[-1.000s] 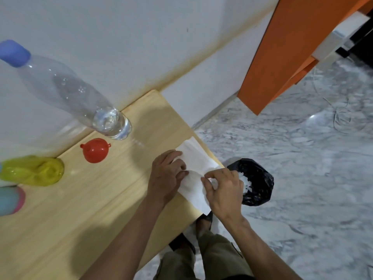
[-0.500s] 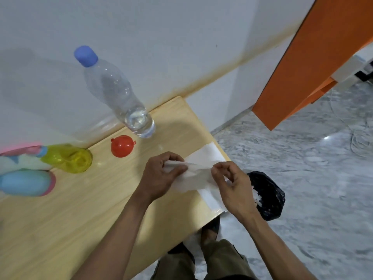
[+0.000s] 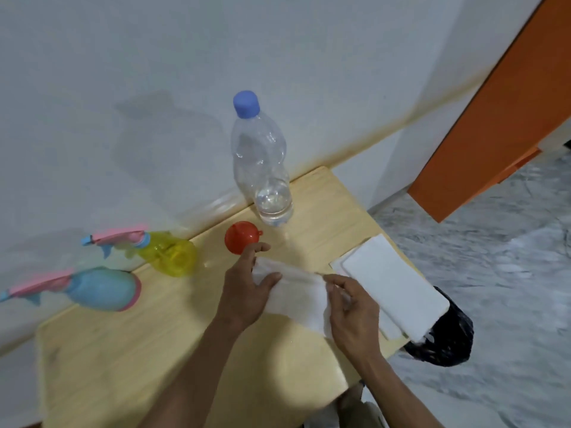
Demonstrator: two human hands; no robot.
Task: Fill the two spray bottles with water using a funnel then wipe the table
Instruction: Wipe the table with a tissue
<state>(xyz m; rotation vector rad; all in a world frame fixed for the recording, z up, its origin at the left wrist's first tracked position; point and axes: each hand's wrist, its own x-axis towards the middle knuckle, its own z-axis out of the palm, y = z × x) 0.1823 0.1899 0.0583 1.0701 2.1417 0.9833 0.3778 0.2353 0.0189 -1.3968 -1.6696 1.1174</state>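
White tissue held between both hands above the wooden table.

Head view: the tissue (image 3: pixel 293 291) is pinched at its left end by the left hand (image 3: pixel 247 291), thumb on top and fingers curled beneath, and at its right end by the right hand (image 3: pixel 352 313), fingertips closed on the edge. A stack of white tissues (image 3: pixel 392 282) is seen on the table (image 3: pixel 123 366) at its right edge, partly overhanging, just beside the right hand. The red funnel (image 3: pixel 242 241) is placed behind the left hand, near the clear water bottle (image 3: pixel 262 162), which is capped blue and stands upright by the wall with a little water at the bottom. The yellow spray bottle (image 3: pixel 168 256) and the blue spray bottle (image 3: pixel 102 288) are seen at the left, near each other. A black bin bag (image 3: pixel 448 338) is seen on the floor beyond the table's right edge.
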